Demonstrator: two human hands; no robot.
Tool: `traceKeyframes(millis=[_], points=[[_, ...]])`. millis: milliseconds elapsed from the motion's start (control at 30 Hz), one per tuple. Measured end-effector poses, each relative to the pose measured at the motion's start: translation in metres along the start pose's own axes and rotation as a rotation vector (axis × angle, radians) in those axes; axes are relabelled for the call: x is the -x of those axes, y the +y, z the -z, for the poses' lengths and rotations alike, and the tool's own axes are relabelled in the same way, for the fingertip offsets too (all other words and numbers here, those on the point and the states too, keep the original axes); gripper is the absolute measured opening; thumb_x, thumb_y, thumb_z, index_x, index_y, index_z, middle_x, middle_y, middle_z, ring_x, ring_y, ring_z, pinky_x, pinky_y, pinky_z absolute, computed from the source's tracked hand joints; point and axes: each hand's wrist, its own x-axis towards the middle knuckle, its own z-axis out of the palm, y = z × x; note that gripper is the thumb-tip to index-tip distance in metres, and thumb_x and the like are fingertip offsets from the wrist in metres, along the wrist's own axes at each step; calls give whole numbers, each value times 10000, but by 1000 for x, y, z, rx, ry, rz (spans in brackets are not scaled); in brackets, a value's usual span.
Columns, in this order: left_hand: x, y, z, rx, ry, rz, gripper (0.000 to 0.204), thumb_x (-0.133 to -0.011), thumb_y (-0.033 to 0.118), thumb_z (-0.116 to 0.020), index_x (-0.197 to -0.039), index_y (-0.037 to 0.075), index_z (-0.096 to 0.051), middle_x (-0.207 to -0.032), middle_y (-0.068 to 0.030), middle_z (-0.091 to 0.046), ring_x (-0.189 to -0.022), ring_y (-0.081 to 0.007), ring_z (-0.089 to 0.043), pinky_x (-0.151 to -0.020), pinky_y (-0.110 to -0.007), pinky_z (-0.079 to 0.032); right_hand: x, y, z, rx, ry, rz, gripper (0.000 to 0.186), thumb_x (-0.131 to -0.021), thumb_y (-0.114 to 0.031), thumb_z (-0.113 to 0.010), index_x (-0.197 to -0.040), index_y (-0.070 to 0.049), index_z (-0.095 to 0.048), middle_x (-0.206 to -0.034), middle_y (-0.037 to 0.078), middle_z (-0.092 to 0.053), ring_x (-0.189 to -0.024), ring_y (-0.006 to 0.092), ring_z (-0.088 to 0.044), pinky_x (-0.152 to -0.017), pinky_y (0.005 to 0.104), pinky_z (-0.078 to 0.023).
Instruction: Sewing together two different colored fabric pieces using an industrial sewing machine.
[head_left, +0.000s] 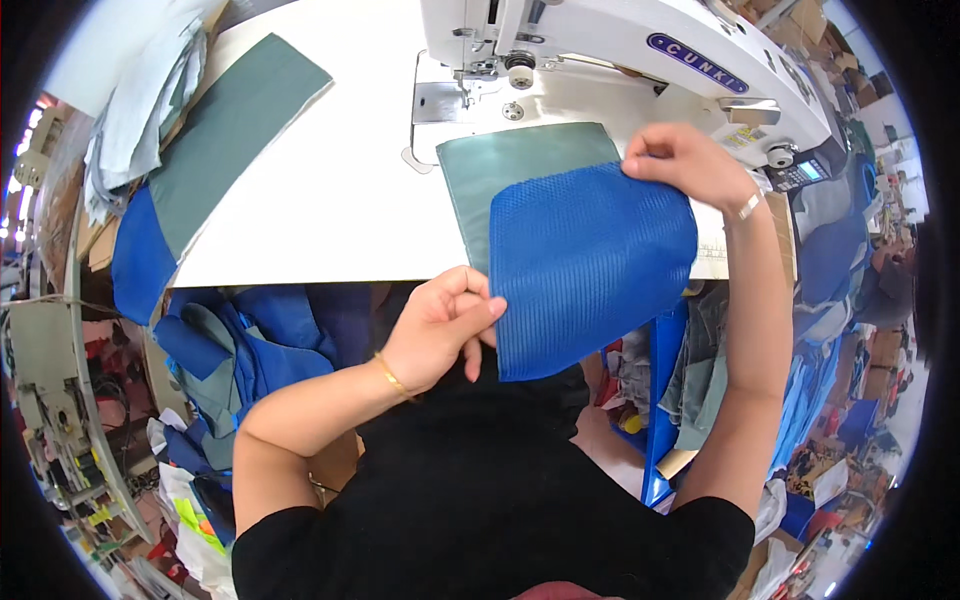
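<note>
A blue ribbed fabric panel (595, 265) with rounded corners is stretched between my two hands, partly over the table's front edge. My left hand (445, 325) pinches its left edge between thumb and fingers. At the upper right corner, my right hand (685, 165) grips the panel's top edge. Beneath it, a grey-green fabric piece (520, 150) lies flat on the white table, its lower right part hidden by the blue panel. The sewing machine's needle area (465, 95) is just beyond that grey-green piece.
The white sewing machine (620, 45) spans the back right. On the table's left lie a long grey-green strip (240, 130) and a stack of pale cloth pieces (145, 110). Blue and green fabric pieces (250, 345) hang below the front edge. A small control panel (800, 172) is at right.
</note>
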Motion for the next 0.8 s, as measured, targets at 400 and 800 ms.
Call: traceKeyframes(millis=[400, 800], points=[[-11, -33, 11, -143, 308, -225, 156, -981, 121, -634, -926, -1, -555, -634, -48, -620, -461, -83, -550, -380, -204, -378, -92, -19, -73, 604, 55, 365, 303, -833, -299, -742, -924, -48, -597, -922, 166, -639, -919, 348, -598, -844, 451, -475], [-1, -62, 18, -59, 73, -148, 176, -989, 153, -641, -894, 6, -658, -738, 28, -623, -671, -23, -534, -619, -198, -429, -88, -11, -65, 600, 127, 376, 273, -860, -267, -722, -943, -48, -583, -924, 153, -641, -936, 339, -593, -826, 425, -478]])
